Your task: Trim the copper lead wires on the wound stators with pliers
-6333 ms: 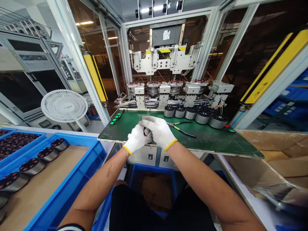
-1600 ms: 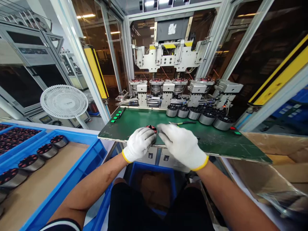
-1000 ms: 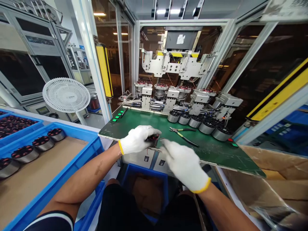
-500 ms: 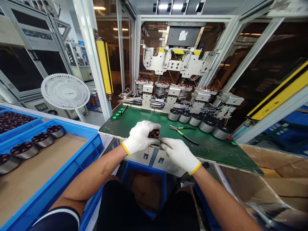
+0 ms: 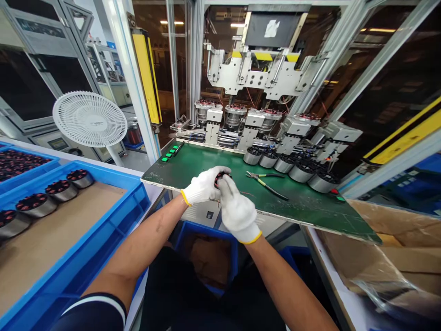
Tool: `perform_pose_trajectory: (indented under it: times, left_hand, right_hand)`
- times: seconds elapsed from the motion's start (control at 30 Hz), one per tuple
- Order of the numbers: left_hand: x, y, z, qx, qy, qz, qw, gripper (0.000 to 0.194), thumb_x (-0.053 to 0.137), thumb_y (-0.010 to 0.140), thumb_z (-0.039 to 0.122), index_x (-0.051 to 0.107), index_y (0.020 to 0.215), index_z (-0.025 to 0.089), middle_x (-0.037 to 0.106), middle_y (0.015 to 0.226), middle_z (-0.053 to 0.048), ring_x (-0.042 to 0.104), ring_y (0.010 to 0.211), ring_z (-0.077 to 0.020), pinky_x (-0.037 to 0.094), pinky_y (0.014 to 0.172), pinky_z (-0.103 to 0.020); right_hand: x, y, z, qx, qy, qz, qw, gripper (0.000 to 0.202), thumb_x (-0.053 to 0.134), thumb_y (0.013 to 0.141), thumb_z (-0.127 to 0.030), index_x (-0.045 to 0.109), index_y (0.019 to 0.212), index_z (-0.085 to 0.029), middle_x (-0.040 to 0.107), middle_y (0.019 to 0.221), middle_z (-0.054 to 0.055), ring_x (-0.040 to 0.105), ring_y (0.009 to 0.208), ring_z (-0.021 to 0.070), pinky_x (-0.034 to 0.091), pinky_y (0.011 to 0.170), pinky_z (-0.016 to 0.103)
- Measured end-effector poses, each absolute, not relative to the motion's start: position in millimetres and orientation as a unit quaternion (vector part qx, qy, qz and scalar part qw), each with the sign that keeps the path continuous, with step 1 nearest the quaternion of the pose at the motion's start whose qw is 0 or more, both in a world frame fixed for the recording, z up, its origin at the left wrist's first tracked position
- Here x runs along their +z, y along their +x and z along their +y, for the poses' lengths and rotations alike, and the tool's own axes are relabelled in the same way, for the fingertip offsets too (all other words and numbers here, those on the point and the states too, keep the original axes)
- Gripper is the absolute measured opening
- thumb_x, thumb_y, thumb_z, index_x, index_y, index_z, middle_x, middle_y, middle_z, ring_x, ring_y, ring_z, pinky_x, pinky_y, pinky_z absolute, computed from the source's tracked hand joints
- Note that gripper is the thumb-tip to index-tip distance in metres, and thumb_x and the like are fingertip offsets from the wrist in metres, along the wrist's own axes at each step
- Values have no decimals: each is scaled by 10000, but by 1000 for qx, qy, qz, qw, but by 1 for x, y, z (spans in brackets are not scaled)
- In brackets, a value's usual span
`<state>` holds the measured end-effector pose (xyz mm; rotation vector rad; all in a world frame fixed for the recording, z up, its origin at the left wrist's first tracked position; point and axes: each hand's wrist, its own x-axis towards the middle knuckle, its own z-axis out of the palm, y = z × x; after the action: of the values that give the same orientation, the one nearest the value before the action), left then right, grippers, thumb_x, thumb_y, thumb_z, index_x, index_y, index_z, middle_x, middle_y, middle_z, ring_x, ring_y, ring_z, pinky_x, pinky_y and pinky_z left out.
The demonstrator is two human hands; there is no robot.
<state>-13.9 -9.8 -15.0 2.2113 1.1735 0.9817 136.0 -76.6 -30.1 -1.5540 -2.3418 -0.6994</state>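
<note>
My left hand [image 5: 204, 185], in a white glove, is closed around a motor stator [image 5: 218, 179] with red windings at the front edge of the green bench top [image 5: 193, 161]. In front of the stator is my right hand [image 5: 237, 207], also gloved, its fingers pressed together against the stator's face and covering much of it. What those fingertips pinch is hidden. A thin reddish wire [image 5: 248, 194] sticks out to the right beside the right hand. Diagonal cutters [image 5: 267, 180] with green and black handles lie on the bench, to the right of both hands.
Several finished-looking stators [image 5: 299, 172] line the bench's back right. Behind them stands a machine fixture [image 5: 255, 119]. Left are a blue crate [image 5: 113, 216] holding stators and a white fan [image 5: 90, 120]. A blue bin [image 5: 234, 253] sits below; a cardboard box [image 5: 389, 230] is at right.
My right hand has moved left and up from beside the stator onto its face. The left hand still holds the stator, now raised slightly. The camera view has tilted down a little.
</note>
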Motion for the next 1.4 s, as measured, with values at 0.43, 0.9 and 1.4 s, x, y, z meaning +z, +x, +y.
perform_pose_trajectory:
  times: [0.43,0.9,1.4]
  left_hand:
    - [-8,-9,-15,367,784,444,231,674,717,583,364,554,1225,241,667,1130,-36,650,987,-245,527,867,-354]
    - [-4,-14,-19,340,794,453,219,670,713,580,396,534,1220,318,660,1143,8,645,1011,-260,529,833,-366]
    - [-2,-13,-20,338,790,452,239,667,719,571,370,539,1211,315,668,1113,17,648,990,-255,532,828,-343]
  right_hand:
    - [-7,134,-78,-194,-665,-710,126,444,223,967,-338,605,1037,-122,615,815,142,603,723,254,391,609,319]
    - [19,185,-63,-17,-545,-813,205,290,410,894,-331,634,1015,-193,650,906,74,548,689,169,360,583,272]
    - [1,170,-63,309,-596,-662,333,586,251,915,-619,606,794,-169,564,537,30,485,433,144,390,442,263]
